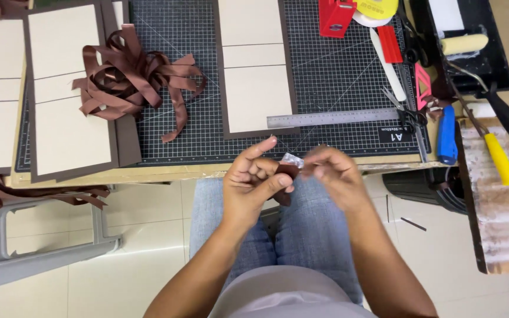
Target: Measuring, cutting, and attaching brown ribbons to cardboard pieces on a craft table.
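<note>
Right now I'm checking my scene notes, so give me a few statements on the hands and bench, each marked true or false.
1. Both hands, left hand and right hand, pinch a short dark brown ribbon piece. True.
2. The steel ruler lies on the floor. False: it lies on the dark gridded cutting mat.
3. A loose pile of brown ribbon sits on the bench. True.
4. The yellow-handled paint roller is in the right hand. False: it rests at the bench's right.
</note>
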